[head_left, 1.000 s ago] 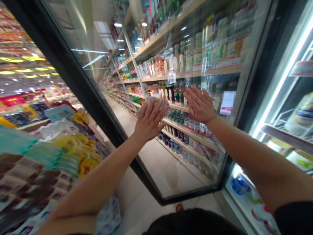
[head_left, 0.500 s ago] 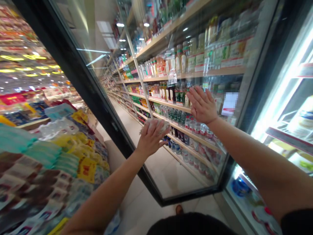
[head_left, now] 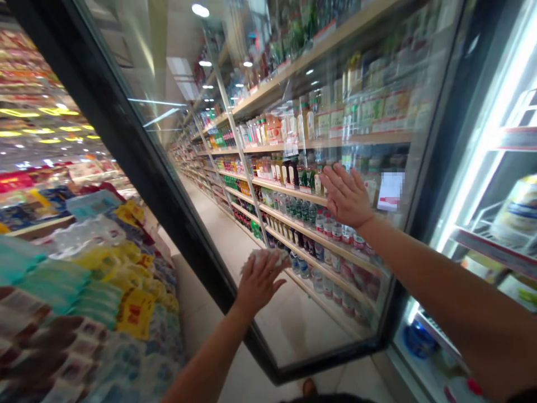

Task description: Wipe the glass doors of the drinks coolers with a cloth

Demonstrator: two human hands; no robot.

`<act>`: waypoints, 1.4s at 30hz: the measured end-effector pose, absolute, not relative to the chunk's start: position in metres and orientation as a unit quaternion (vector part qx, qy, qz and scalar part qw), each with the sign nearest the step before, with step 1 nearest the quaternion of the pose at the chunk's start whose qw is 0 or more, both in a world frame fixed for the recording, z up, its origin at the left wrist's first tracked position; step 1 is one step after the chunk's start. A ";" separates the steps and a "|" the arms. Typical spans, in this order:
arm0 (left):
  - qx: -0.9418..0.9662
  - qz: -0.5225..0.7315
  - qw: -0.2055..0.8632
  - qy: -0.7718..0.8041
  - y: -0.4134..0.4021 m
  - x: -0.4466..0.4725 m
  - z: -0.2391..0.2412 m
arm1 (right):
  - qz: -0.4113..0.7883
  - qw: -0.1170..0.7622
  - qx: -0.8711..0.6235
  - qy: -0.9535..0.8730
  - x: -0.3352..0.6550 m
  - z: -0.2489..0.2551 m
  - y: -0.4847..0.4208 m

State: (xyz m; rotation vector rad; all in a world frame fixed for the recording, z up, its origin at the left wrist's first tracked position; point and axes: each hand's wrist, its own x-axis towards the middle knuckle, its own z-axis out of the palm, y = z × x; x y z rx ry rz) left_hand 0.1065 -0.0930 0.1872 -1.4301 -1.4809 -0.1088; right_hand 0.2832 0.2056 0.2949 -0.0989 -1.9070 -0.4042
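Note:
A glass door with a black frame (head_left: 331,359) stands swung open in front of me. My left hand (head_left: 259,285) presses a pale, crumpled cloth (head_left: 282,258) against the lower part of the glass, fingers spread over it. Part of the cloth is hidden under the palm. Higher up and to the right, my right hand (head_left: 346,196) lies flat on the pane with its fingers stretched out and nothing in it. Near that hand, a small white label (head_left: 389,191) with a red strip shows on the glass, partly blurred out.
Through the pane, bottles stand on long shelves (head_left: 289,193) along an aisle. To the right is a lit refrigerated cabinet (head_left: 495,249) with goods on its racks. At left, stacked packs (head_left: 100,291) with a yellow sign (head_left: 135,313) rise beside the door over a light floor (head_left: 201,324).
My left hand has slid down the glass with the cloth. My right hand stays at about the same spot on the pane. The view has tilted slightly upward.

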 end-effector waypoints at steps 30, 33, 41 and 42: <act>-0.661 -0.020 0.547 -0.513 -0.042 0.121 0.307 | -0.253 0.607 -0.006 -0.753 0.283 0.299 0.204; -0.605 -0.062 0.567 -0.556 -0.048 0.110 0.355 | -0.253 0.604 -0.011 -0.756 0.283 0.299 0.204; -0.539 -0.128 0.573 -0.604 -0.049 0.115 0.345 | -0.256 0.612 -0.009 -0.749 0.285 0.300 0.202; -0.616 -0.072 0.546 -0.563 -0.047 0.119 0.325 | -0.256 0.610 -0.007 -0.750 0.285 0.300 0.202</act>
